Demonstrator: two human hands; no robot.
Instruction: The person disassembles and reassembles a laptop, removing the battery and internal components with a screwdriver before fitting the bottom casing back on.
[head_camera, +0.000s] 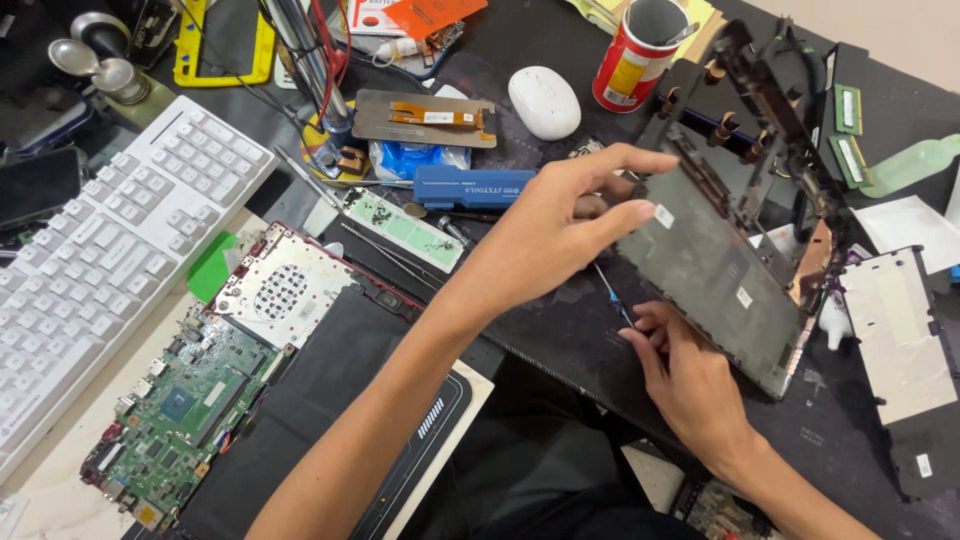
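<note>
Electronics repair bench, as I see it: dark work mat (560, 330) crowded with an opened laptop's green circuit board (180, 415); loose green memory sticks (848, 110); blue rectangular tool case (472, 187); white plastic keyboard (110, 250); white oval mouse (544, 101).

Bench layout, live
Laptop chassis (720, 250) sits at three o'clock, motherboard (190, 400) at eight, keyboard (110, 250) at nine, mouse (544, 102) at twelve.
</note>
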